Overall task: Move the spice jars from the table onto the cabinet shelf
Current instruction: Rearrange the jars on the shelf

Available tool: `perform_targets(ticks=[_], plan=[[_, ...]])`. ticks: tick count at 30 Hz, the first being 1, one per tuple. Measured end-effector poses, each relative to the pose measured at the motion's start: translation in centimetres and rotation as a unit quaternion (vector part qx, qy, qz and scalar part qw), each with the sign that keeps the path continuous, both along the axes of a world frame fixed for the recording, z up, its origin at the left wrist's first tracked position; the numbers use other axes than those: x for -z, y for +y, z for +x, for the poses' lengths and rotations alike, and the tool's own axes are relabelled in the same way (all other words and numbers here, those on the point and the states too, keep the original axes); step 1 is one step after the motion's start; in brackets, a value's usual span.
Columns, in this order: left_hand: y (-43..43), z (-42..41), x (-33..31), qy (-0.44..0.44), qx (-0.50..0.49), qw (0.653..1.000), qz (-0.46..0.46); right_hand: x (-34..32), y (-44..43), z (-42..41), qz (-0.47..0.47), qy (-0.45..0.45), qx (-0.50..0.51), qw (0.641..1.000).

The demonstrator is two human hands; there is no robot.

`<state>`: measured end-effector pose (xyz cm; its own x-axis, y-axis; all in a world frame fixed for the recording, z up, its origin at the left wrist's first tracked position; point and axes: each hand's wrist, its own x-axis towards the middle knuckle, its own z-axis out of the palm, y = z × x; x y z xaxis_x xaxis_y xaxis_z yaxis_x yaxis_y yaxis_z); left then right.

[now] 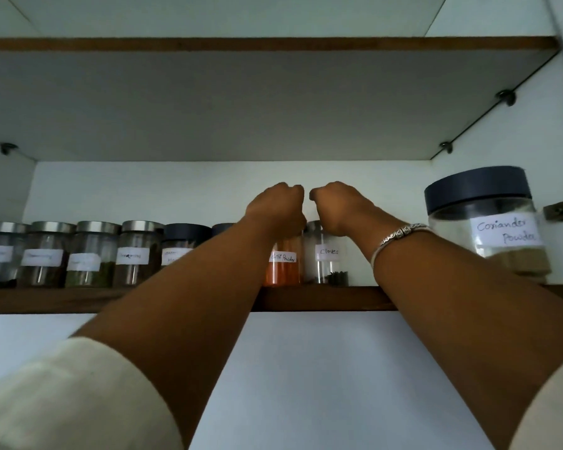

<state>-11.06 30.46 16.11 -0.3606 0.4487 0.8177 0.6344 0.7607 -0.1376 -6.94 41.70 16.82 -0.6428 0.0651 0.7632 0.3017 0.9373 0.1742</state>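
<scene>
**Two jars meet the shelf**

Up on the cabinet shelf, both hands are curled over jar tops. The left hand has its grip closed on the lid of the chilli powder jar; the right hand closes likewise on the cloves jar. Both jars stand upright, touching or just beside each other, near the shelf's front edge.

Risk, as I judge it: the bases sit close to the lip, so a release with a backward tug could tip one off. The left forearm crosses in front of the dark-lidded jars at nine o'clock and might nudge them.

Further toward nine o'clock runs a row of steel-lidded jars; at three o'clock stands a large coriander powder jar. White cabinet walls surround everything, with another shelf overhead. No table shows.
</scene>
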Motion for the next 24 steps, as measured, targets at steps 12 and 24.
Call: perform_targets(ticks=[12, 24], plan=[[-2.6, 6.5, 3.3, 0.026, 0.004, 0.999, 0.024, 1.2, -2.3, 8.6, 0.105, 0.016, -0.011, 0.994], [-3.7, 10.8, 8.2, -0.085, -0.009, 0.996, 0.017, 1.3, 2.3, 20.3, 0.059, 0.023, 0.035, 0.997]])
